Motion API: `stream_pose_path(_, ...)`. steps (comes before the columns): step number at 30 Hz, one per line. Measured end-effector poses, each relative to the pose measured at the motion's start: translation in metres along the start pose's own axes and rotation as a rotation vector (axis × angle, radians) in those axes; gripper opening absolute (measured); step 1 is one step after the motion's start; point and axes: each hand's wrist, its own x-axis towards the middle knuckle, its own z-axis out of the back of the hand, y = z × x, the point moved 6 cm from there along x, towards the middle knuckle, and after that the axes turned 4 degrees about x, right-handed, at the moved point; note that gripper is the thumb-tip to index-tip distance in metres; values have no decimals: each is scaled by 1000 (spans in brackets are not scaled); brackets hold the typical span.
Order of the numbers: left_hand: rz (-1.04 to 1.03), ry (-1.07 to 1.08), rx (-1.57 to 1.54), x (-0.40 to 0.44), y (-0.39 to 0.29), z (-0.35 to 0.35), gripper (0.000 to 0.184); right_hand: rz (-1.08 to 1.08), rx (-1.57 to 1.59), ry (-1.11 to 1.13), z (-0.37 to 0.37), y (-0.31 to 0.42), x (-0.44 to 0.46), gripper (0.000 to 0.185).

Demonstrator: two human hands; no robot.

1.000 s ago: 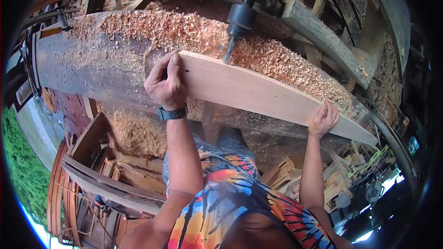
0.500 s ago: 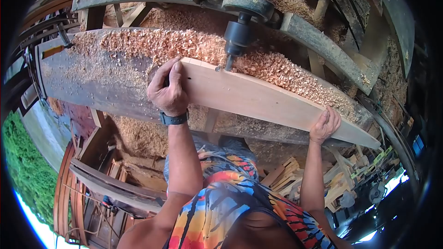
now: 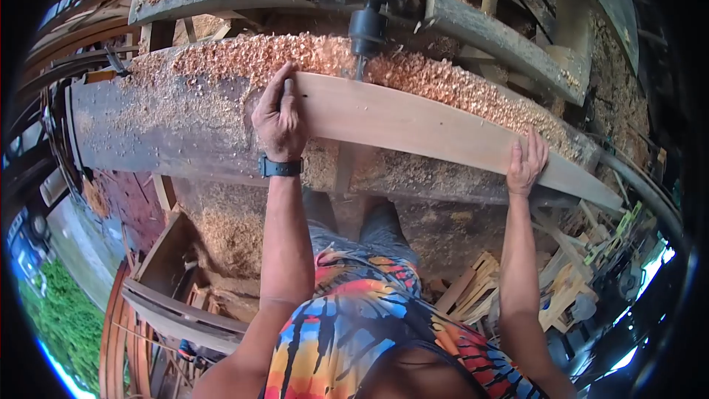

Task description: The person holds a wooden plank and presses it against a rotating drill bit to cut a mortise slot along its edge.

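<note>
A long, pale wooden board (image 3: 399,114), tapering to the right, lies on the dusty bench. My left hand (image 3: 282,120), with a watch (image 3: 281,166) on its wrist, is closed around the board's left end. Toward the narrow end, my right hand (image 3: 526,162) grips the board with its fingers over the upper face. A drill bit (image 3: 360,68) in a dark chuck (image 3: 367,29) points at the board's far edge. Its tip meets that edge nearer my left hand; how deep it goes is hidden.
Wood shavings (image 3: 244,59) are heaped along the far side of the bench (image 3: 148,137). Curved wooden rails (image 3: 509,48) flank the chuck beyond them. Offcuts (image 3: 473,288) lie at lower right, and a wooden frame (image 3: 185,318) stands at lower left.
The board has shifted slightly right relative to the drill bit, and its far edge now meets the tip. Both hands moved with it, still holding. The camera view has also shifted.
</note>
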Motion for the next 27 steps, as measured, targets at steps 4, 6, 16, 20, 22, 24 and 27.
stream_pose_path(4, 67, -43, 99, -40, 13, 23, 25, 54, -114, -1, 5, 6, -29, 59)
stream_pose_path(6, 177, -43, 144, -71, 12, 36, 25, 51, -107, 20, 7, -2, -45, 61)
stream_pose_path(16, 161, -77, 30, -85, 15, 32, 25, 80, -125, 26, 10, -8, -48, 59)
stream_pose_path(20, 150, -59, 99, -80, 14, 30, 25, 60, -134, 33, 10, -6, -45, 58)
stream_pose_path(22, 157, -47, 140, -79, 11, 29, 25, 59, -132, 37, 10, -7, -44, 58)
stream_pose_path(24, 143, -38, 170, -76, 9, 29, 25, 61, -124, 36, 9, -9, -43, 57)
stream_pose_path(27, 110, -29, 177, -71, 6, 27, 25, 68, -122, 38, 8, -10, -40, 57)
